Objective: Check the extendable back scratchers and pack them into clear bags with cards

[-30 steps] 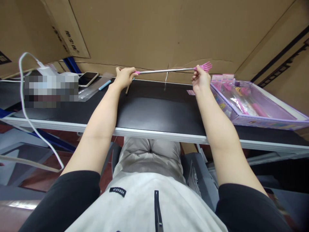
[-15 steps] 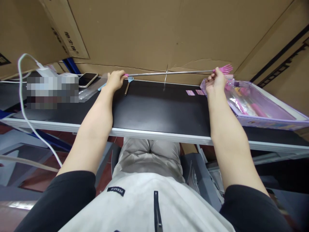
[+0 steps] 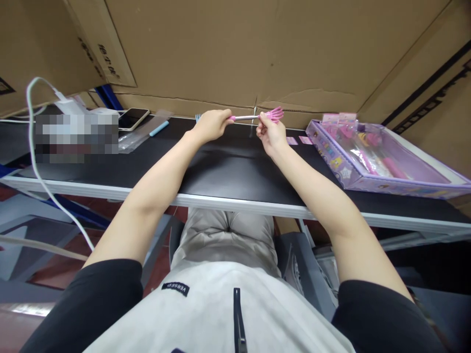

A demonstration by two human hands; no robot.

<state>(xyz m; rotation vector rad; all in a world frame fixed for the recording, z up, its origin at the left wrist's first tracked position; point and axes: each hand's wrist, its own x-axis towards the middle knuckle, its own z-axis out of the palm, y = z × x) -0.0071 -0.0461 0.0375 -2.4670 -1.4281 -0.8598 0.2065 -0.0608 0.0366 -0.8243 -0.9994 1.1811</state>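
A pink telescopic back scratcher (image 3: pixel 246 117) is held level between my two hands above the back of the black tabletop. My left hand (image 3: pixel 214 123) is closed round its pink handle. My right hand (image 3: pixel 273 135) pinches the other end, just below the pink claw-shaped head. Only a short length of the silver shaft shows between the hands. Behind my left hand, the tip of a blue back scratcher (image 3: pixel 197 117) peeks out; the rest of it is hidden. A separate light blue handle (image 3: pixel 159 128) lies to the left.
At the right sits a purple display box (image 3: pixel 333 164) with wrapped pink pieces inside. Small pink cards (image 3: pixel 305 140) lie beside it. On the left are a phone (image 3: pixel 134 119), clear plastic bags (image 3: pixel 138 137) and a white cable (image 3: pixel 33 142). A cardboard wall (image 3: pixel 228 54) stands behind the table.
My hands have come together, my right hand moving far left and my left hand slightly right. The back scratcher's long shaft has slid in to a short length.
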